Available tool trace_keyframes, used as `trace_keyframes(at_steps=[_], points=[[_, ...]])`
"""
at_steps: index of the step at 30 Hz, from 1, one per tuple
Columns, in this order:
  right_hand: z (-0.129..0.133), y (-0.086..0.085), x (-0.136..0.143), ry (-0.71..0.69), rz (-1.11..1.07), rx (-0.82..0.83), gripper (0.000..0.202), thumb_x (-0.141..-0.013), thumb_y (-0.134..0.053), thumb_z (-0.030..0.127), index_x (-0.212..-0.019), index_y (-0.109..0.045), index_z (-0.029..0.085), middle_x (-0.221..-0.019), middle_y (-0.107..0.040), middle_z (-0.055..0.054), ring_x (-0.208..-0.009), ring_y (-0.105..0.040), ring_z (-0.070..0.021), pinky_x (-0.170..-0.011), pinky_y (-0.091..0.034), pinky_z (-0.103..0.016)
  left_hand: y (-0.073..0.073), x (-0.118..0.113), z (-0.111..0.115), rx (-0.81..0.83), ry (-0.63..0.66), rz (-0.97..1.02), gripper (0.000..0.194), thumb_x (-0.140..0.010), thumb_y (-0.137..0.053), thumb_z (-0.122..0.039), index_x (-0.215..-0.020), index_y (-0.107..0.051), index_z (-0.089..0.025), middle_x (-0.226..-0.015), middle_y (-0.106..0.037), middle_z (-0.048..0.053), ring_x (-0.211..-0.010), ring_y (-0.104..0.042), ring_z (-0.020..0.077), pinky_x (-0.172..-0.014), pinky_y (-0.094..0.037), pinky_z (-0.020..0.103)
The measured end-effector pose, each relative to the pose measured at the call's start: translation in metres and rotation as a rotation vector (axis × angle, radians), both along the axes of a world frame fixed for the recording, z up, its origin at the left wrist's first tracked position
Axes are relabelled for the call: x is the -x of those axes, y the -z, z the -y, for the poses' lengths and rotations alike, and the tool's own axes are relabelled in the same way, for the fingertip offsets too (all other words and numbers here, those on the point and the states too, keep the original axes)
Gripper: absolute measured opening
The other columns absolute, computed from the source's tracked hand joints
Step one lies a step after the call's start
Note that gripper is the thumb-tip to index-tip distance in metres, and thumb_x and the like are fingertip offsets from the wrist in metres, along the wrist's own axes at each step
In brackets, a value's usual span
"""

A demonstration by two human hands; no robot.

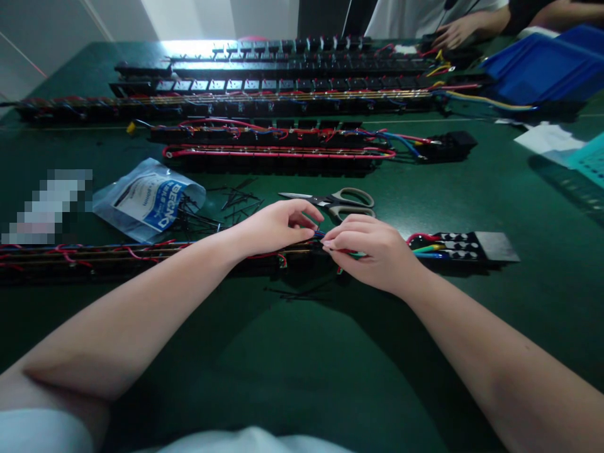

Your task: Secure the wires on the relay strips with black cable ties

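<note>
Both hands meet over a long black wired strip [255, 264] that lies across the near part of the table. My left hand [283, 225] curves over it, thumb and fingertips closed at a small bundle of thin coloured wires [319, 234]. Just right of that bundle, my right hand [370, 248] pinches with thumb and forefinger; what sits between those fingertips is too small to make out. Black-handled scissors [349, 200] lie right behind the hands. Loose black cable ties [240, 200] spill from an open plastic bag [148, 201], and several more cable ties [299, 294] rest in front of the strip.
More wired black strips [283, 154] lie in rows farther back. At the strip's right end is a metal-tipped connector block [465, 246]. A blue bin [542, 66], white paper [550, 139] and a turquoise basket [589, 160] stand right. Another person's hand [455, 33] is at the far right.
</note>
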State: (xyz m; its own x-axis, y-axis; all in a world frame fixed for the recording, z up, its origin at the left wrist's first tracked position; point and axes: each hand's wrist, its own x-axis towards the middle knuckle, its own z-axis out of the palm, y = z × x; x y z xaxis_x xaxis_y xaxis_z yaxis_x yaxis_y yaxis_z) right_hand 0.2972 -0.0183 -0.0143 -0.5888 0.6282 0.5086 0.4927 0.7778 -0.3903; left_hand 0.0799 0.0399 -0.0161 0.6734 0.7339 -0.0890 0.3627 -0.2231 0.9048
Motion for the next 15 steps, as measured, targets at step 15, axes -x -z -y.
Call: trace_keyframes(at_steps=[15], points=[[-0.003, 0.003, -0.002, 0.077, -0.037, 0.15, 0.009, -0.087, -0.064, 0.016, -0.083, -0.069, 0.022, -0.082, -0.076, -0.005, -0.076, -0.068, -0.0195, -0.071, -0.053, -0.033, -0.008, -0.007, 0.007, -0.205, -0.101, -0.072, 0.014, -0.085, -0.065, -0.013, -0.091, -0.076, -0.019, -0.091, -0.078, -0.001, -0.084, -0.07, 0.0146, -0.078, -0.051, 0.027]])
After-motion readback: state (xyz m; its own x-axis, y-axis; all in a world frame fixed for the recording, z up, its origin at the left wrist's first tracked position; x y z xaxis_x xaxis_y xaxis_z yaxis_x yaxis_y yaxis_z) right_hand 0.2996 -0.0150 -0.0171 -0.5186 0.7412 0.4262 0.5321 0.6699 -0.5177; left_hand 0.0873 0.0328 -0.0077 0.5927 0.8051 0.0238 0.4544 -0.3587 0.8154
